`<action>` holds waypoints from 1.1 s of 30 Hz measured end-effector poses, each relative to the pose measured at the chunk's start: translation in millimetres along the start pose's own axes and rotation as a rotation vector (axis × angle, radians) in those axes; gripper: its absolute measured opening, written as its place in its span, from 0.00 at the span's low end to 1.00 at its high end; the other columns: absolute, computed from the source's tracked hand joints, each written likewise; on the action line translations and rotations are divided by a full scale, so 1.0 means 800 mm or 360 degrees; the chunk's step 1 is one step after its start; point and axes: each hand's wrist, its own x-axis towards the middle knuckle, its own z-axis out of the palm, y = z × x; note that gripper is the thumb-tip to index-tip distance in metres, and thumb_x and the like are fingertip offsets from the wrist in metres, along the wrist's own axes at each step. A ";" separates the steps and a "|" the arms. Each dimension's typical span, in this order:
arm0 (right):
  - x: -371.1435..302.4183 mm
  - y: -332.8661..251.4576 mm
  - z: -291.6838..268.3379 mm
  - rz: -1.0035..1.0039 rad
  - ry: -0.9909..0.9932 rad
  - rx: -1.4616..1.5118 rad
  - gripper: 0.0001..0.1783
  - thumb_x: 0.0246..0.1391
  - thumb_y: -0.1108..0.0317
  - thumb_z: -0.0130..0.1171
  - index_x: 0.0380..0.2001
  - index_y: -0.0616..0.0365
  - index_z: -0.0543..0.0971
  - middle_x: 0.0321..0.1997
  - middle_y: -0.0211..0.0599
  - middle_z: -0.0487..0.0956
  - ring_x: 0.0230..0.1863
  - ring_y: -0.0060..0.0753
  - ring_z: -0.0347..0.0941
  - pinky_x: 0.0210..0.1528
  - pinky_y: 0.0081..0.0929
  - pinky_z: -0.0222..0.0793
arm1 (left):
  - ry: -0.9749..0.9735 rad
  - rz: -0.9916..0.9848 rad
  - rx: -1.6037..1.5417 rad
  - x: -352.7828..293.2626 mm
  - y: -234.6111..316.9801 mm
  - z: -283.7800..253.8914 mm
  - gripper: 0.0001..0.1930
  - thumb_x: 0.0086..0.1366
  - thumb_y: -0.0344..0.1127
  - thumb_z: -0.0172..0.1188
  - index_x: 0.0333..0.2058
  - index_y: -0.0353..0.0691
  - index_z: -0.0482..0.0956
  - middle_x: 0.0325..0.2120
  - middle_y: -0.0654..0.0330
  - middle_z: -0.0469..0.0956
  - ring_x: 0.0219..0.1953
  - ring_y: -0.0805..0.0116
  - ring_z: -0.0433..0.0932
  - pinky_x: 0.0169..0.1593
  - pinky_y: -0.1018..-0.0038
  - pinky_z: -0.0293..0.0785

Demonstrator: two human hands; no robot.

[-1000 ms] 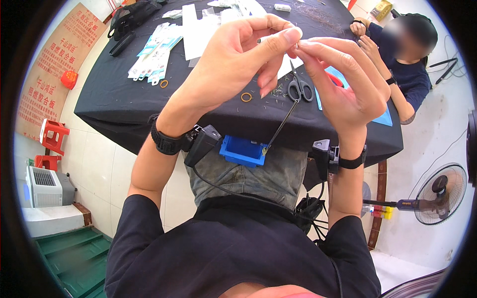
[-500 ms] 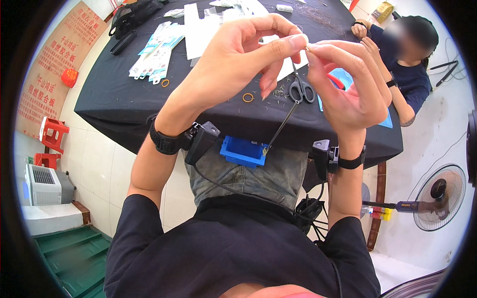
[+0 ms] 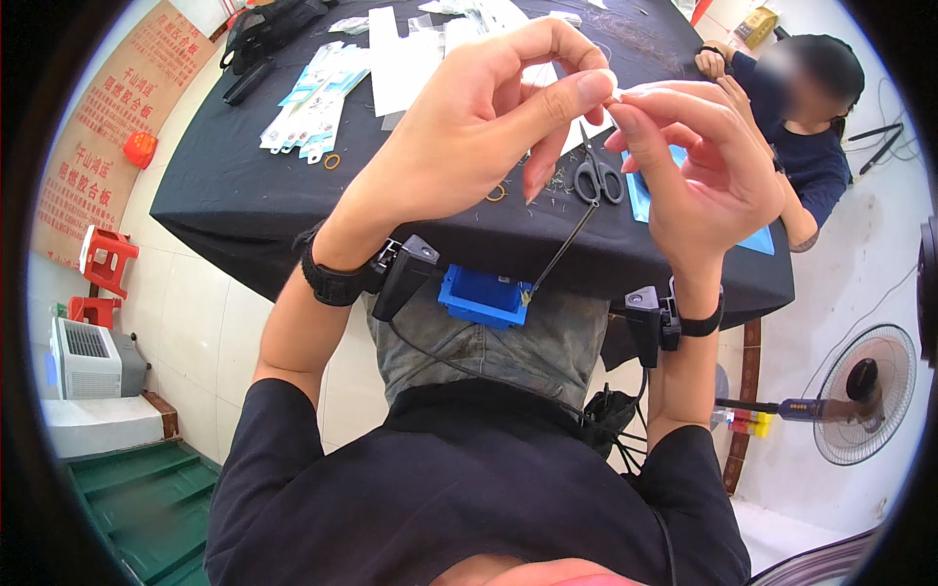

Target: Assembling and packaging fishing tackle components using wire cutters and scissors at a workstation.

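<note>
Above the black-covered table, my left hand (image 3: pixel 508 117) and my right hand (image 3: pixel 703 166) meet at their fingertips. Thumb and forefinger of each are pinched together on something tiny and pale, too small to make out. A fine thread-like line shows faintly by the fingertips. Dark-handled scissors (image 3: pixel 598 183) lie on the cloth just below the hands, blades pointing away. Short greenish clippings (image 3: pixel 555 184) are scattered beside them. A tan ring (image 3: pixel 332 161) lies farther left, and another ring (image 3: pixel 497 193) is partly covered by my left hand.
White and blue packets (image 3: pixel 313 107) and white sheets (image 3: pixel 391 63) lie at the table's far left. A blue tray (image 3: pixel 484 296) hangs at the near edge, by a thin dark rod (image 3: pixel 565 252). Another person (image 3: pixel 806 127) sits at the right; a fan (image 3: pixel 862 391) stands nearer.
Both hands have shifted slightly right, still pinched together at the fingertips. My right hand has turned a little, and the red-handled thing behind it no longer shows.
</note>
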 end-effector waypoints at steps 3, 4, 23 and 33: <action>0.002 0.005 0.001 -0.0176 0.0008 -0.0164 0.09 0.50 0.83 0.74 0.36 0.66 0.88 0.35 0.39 0.88 0.31 0.21 0.82 0.24 0.14 0.73 | -0.0007 0.0010 0.0048 -0.001 0.000 -0.002 0.12 0.81 0.40 0.53 0.48 0.35 0.75 0.19 0.66 0.73 0.17 0.83 0.70 0.24 0.82 0.71; 0.002 0.007 0.001 -0.0258 0.0016 -0.0189 0.09 0.49 0.83 0.74 0.36 0.65 0.88 0.34 0.39 0.88 0.31 0.20 0.82 0.24 0.15 0.73 | -0.0008 0.0009 0.0046 -0.001 -0.001 -0.001 0.12 0.81 0.40 0.53 0.48 0.35 0.75 0.19 0.66 0.73 0.17 0.83 0.70 0.24 0.82 0.71; 0.001 -0.001 -0.001 0.0062 -0.0236 0.0069 0.14 0.56 0.83 0.70 0.46 0.72 0.82 0.46 0.49 0.84 0.40 0.28 0.84 0.29 0.18 0.83 | -0.0266 -0.0017 -0.0490 -0.003 -0.012 -0.010 0.14 0.83 0.44 0.47 0.50 0.37 0.66 0.26 0.65 0.70 0.15 0.79 0.69 0.18 0.81 0.71; 0.001 0.003 -0.008 0.0024 -0.0275 0.0089 0.10 0.58 0.82 0.69 0.43 0.72 0.82 0.45 0.50 0.84 0.36 0.29 0.83 0.29 0.20 0.82 | -0.0163 0.0115 -0.0241 -0.004 -0.008 -0.001 0.11 0.83 0.39 0.47 0.49 0.36 0.67 0.38 0.60 0.74 0.17 0.80 0.71 0.20 0.81 0.71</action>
